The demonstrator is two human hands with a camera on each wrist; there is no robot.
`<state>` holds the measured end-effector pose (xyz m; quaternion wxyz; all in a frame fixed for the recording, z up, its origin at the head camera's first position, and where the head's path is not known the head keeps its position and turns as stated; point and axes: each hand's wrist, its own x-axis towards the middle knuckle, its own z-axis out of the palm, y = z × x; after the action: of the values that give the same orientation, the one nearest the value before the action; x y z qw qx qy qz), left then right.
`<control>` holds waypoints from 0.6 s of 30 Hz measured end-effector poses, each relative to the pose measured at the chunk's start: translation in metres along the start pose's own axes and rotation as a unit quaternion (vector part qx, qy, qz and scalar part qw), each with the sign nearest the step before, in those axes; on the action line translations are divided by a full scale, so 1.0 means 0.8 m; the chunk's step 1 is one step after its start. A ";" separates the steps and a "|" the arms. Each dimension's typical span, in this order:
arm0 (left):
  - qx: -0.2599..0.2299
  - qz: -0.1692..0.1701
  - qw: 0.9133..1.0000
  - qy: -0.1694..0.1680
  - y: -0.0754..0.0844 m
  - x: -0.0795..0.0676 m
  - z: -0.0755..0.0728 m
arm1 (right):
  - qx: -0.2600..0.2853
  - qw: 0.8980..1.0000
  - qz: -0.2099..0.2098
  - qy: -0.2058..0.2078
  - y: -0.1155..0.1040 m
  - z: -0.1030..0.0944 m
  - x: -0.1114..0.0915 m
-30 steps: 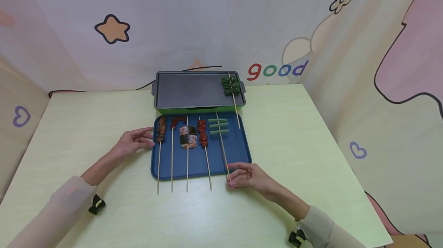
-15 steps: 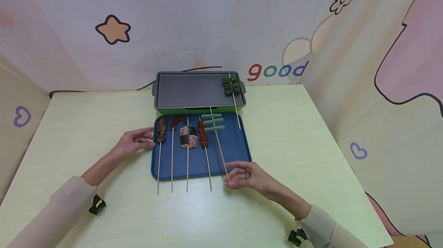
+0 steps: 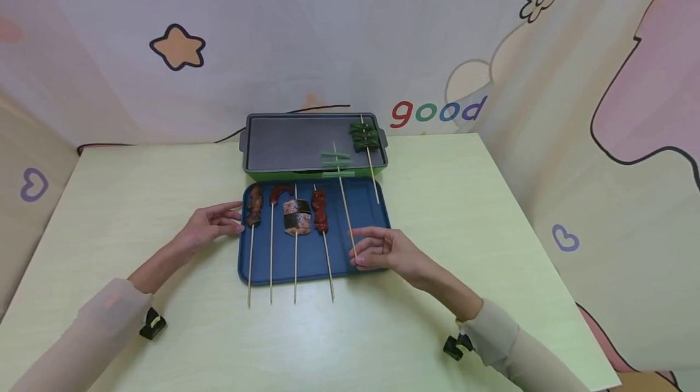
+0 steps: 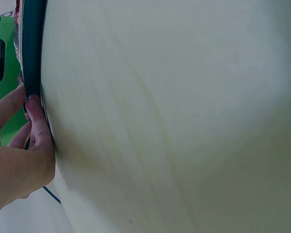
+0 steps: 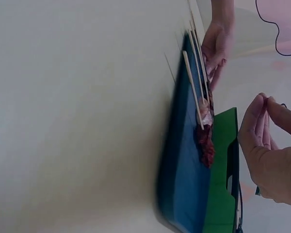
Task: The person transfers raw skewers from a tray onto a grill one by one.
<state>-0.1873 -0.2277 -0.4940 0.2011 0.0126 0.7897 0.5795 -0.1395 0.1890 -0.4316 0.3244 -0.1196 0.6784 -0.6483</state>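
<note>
My right hand (image 3: 391,252) pinches the lower end of a wooden skewer (image 3: 344,197) threaded with several pale green sticks that look like green beans. Its green pieces overlap the front edge of the dark-plated green grill (image 3: 290,143) in the head view. Thumb and fingers of my left hand (image 3: 210,228) touch the left rim of the blue tray (image 3: 372,203). On that tray lie a brown meat skewer (image 3: 254,205), a curled reddish skewer (image 3: 281,191), a dark-banded roll skewer (image 3: 298,217) and a red meat skewer (image 3: 319,211). The right wrist view hides the held skewer.
A leafy green skewer (image 3: 364,137) lies at the grill's right end, its stick reaching over the tray. The pale table (image 3: 454,209) extends around the tray, and a patterned curtain (image 3: 328,33) rises behind the grill. Black wrist mounts (image 3: 153,323) hang below both sleeves.
My right hand has lifted the skewer of green sticks off the tray and moved it forward, first leftward, toward the grill. My left hand has stayed at the tray's rim.
</note>
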 end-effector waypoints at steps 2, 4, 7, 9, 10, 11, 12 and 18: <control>-0.002 0.002 1.000 -0.003 0.000 0.000 0.000 | -0.004 1.000 -0.004 0.005 -0.006 -0.003 0.005; 0.001 0.002 1.000 -0.003 0.000 0.000 0.000 | -0.012 1.000 -0.006 0.011 -0.012 -0.006 0.012; 0.004 0.002 1.000 -0.001 -0.001 -0.002 -0.001 | -0.027 0.999 -0.006 0.020 -0.021 -0.011 0.021; 0.005 0.003 1.000 0.000 -0.001 -0.003 -0.001 | -0.037 0.999 -0.005 0.026 -0.028 -0.015 0.027; 0.003 0.003 1.000 0.000 -0.001 -0.003 -0.001 | -0.040 0.999 -0.005 0.028 -0.031 -0.017 0.029; 0.002 0.004 1.000 0.000 0.000 -0.003 -0.001 | -0.043 0.999 -0.004 0.032 -0.035 -0.019 0.032; 0.000 0.004 1.000 0.000 0.000 -0.002 -0.001 | -0.046 0.998 -0.003 0.035 -0.038 -0.020 0.035; 0.000 0.002 1.000 -0.002 0.001 -0.001 0.000 | -0.056 0.997 0.010 0.049 -0.051 -0.031 0.058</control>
<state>-0.1868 -0.2274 -0.4931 0.2017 0.0158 0.7890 0.5801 -0.2003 0.1767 -0.4075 0.2897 -0.0991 0.7300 -0.6110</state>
